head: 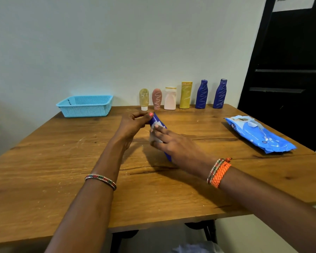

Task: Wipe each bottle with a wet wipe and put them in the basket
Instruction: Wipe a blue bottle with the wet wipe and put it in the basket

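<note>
While hands wipe, basket sits bare.

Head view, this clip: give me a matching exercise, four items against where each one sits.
Items:
1. blue basket
2. wet wipe pack
3. yellow bottle
4. blue bottle being wiped

Places:
A. right side of the table, lying flat
B. held in both hands at the table's middle
C. far left of the table by the wall
D. standing in the row along the wall

Pairs: 1-C, 2-A, 3-D, 4-B
</note>
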